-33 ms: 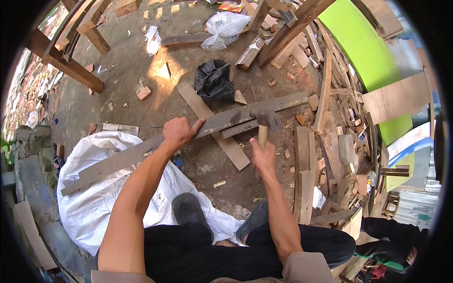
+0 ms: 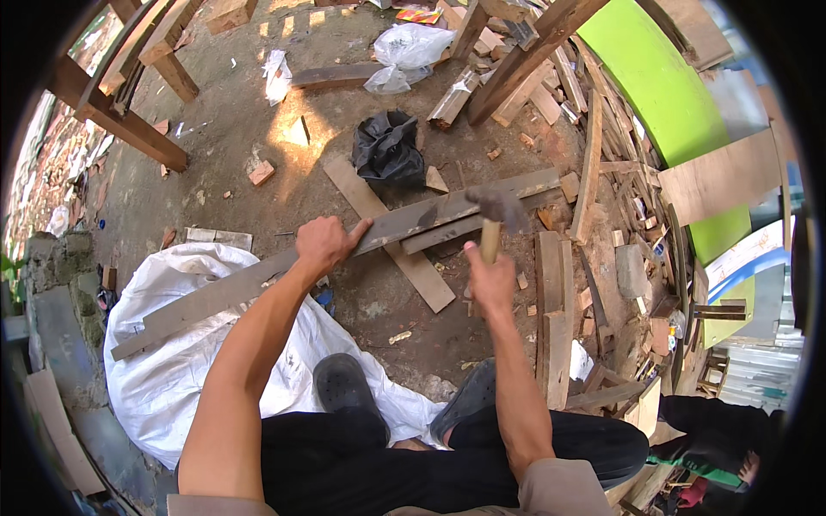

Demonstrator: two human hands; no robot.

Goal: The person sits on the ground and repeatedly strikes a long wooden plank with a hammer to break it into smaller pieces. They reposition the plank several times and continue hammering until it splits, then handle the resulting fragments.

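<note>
The hammer (image 2: 490, 242) is gripped by its handle in the right hand (image 2: 492, 285); compared with the preceding frame, both are shifted slightly toward the right end of the long plank (image 2: 400, 224). The hammer's head is blurred, and contact with the plank cannot be confirmed. The left hand (image 2: 322, 242) is laid on the plank's middle, one digit extended along it; its position is unchanged, so the plank is judged to be steadied while only the hammer is moved. Beneath the plank, a crossing board (image 2: 422, 273) is seen; beyond it, a black bag (image 2: 389, 153); under its left end, a white sack (image 2: 151, 391).
</note>
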